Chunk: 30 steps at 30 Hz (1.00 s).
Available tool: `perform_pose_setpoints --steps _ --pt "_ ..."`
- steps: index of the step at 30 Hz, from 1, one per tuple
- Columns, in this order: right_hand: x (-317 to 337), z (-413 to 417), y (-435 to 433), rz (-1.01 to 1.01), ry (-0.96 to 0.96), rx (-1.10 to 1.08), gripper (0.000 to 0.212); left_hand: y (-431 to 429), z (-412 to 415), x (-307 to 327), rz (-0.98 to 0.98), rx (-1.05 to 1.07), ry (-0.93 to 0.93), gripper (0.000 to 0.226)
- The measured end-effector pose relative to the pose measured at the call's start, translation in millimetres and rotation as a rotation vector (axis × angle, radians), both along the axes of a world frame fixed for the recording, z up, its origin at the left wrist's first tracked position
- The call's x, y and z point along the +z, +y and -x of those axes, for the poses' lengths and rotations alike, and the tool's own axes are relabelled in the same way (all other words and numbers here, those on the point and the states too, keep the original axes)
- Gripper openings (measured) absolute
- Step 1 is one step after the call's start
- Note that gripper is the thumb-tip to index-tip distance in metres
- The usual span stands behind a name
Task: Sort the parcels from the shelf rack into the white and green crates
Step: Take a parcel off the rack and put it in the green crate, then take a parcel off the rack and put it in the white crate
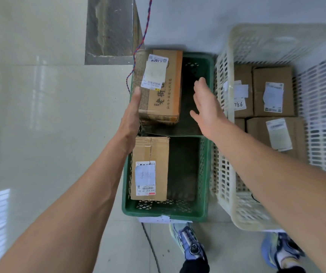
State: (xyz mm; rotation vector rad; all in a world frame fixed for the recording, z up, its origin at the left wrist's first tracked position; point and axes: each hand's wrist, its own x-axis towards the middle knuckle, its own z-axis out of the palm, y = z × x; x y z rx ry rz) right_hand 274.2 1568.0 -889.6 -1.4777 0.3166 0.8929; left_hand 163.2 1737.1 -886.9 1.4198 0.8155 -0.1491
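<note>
Our left hand (131, 117), fingers straight, lies flat against the printed parcel (164, 99) at the green crate's (164, 212) eleven o'clock corner. Our right hand (207, 107) hovers spread wide, clear of it. The white crate (229, 174) sits at three o'clock. The parcel seems propped on the rim, so it may topple out.

Green crate (164, 212): two cardboard parcels along its left side. Printed box (164, 91) at the far end, white label up. Plain taped box (158, 152) at the near end, label up. White crate (230, 115) just beside it on the right, holding several brown labelled parcels (272, 75) lying flat.
</note>
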Motion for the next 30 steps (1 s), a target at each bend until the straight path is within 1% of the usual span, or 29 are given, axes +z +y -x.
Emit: perform_pose_setpoints --steps 2,3,6,9,12,16,17,20,22,24,25,26,27,28,29,30 --pt "35.4 7.6 -23.4 -0.020 -0.083 -0.002 0.073 -21.5 3.0 40.2 0.026 -0.020 -0.003 0.053" --pt "55.2 12.3 -36.1 -0.020 -0.116 -0.007 0.072 -33.8 4.0 61.7 0.035 -0.032 -0.011 0.055" --pt "115.6 27.9 -76.8 -0.022 -0.191 -0.044 0.073 -68.9 7.3 124.4 0.045 -0.076 -0.039 0.077" --pt "171.4 41.2 -114.5 -0.009 -0.228 -0.090 0.075 -103.3 8.9 184.9 0.071 -0.134 -0.076 0.087" --pt "242.2 51.7 -163.8 -0.029 -0.249 -0.128 0.074 -147.8 6.9 263.8 0.088 -0.162 -0.110 0.087" --pt "332.3 69.0 -240.5 -0.043 -0.311 -0.161 0.082 -212.0 14.7 355.7 0.060 -0.217 -0.152 0.083" --pt "338.6 72.8 -250.0 -0.041 -0.307 -0.172 0.082 -219.4 16.9 362.7 0.074 -0.211 -0.143 0.084" --pt "403.7 92.7 -325.7 -0.067 -0.343 -0.253 0.076 -285.4 28.0 421.9 0.061 -0.249 -0.156 0.095" --pt "438.6 103.2 -377.2 -0.088 -0.361 -0.306 0.082 -335.3 36.7 452.9 0.053 -0.292 -0.183 0.096" --pt "467.2 113.7 -427.3 -0.110 -0.397 -0.335 0.089 -383.6 46.4 473.3 0.054 -0.331 -0.215 0.091" --pt "478.7 119.0 -452.6 -0.118 -0.409 -0.346 0.084 -408.3 50.7 481.7 0.061 -0.333 -0.224 0.087" --pt "488.7 124.9 -477.6 -0.125 -0.414 -0.359 0.074 -433.3 55.3 490.6 0.059 -0.339 -0.225 0.085" --pt "497.6 131.4 -502.5 -0.127 -0.426 -0.370 0.063 -458.2 59.1 498.8 0.055 -0.354 -0.232 0.088" --pt "505.1 137.0 -527.0 -0.125 -0.443 -0.382 0.058 -482.3 61.6 505.9 0.057 -0.378 -0.237 0.094" --pt "511.1 141.4 -550.1 -0.124 -0.455 -0.402 0.058 -505.1 62.7 512.1 0.063 -0.400 -0.242 0.096" --pt "516.8 145.3 -571.8 -0.120 -0.456 -0.423 0.060 -527.6 63.6 518.5 0.062 -0.424 -0.251 0.091"
